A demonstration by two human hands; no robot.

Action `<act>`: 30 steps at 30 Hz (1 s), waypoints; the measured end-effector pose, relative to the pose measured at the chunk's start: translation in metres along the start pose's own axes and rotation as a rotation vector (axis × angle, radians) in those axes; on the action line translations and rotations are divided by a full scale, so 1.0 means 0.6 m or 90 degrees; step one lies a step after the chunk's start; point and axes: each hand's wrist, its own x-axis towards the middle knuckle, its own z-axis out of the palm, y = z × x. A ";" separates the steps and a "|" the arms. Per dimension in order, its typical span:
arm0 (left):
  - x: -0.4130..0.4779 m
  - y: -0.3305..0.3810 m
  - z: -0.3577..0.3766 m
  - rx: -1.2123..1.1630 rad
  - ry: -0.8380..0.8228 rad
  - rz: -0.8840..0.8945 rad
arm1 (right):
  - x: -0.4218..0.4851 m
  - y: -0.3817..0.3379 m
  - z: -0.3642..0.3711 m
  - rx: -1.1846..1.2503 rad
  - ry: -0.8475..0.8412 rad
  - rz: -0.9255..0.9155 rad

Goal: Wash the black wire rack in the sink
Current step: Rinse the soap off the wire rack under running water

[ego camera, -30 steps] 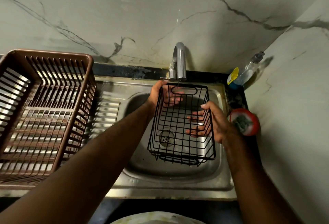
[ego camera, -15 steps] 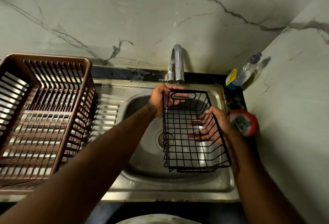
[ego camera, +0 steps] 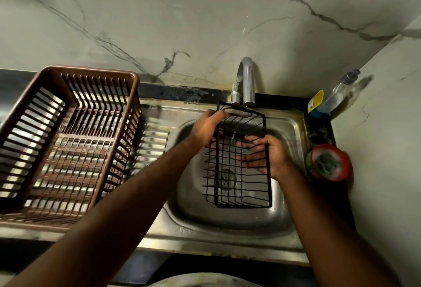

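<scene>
A steel sink [ego camera: 227,237] sits in a dark counter [ego camera: 320,130]. A brown crate [ego camera: 91,74] stands on its left drainboard; bottle [ego camera: 335,98] and red tub [ego camera: 328,163] stand right.

Black wire rack [ego camera: 241,172], shiny steel sink [ego camera: 227,223], brown plastic basket [ego camera: 68,77].

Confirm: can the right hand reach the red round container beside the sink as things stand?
Probably yes. The red round container sits just right of the right hand, nothing between them. That hand lies flat-fingered against the black wire rack, which the left hand grips.
</scene>
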 end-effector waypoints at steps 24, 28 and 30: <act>-0.002 0.069 -0.040 0.201 0.174 0.048 | 0.083 -0.074 0.106 -0.427 0.145 -0.099; -0.003 0.065 -0.052 0.145 0.092 0.035 | 0.084 -0.096 0.111 -0.389 0.142 -0.191; -0.008 0.063 -0.058 0.086 0.042 0.012 | 0.068 -0.107 0.111 -0.278 0.037 -0.210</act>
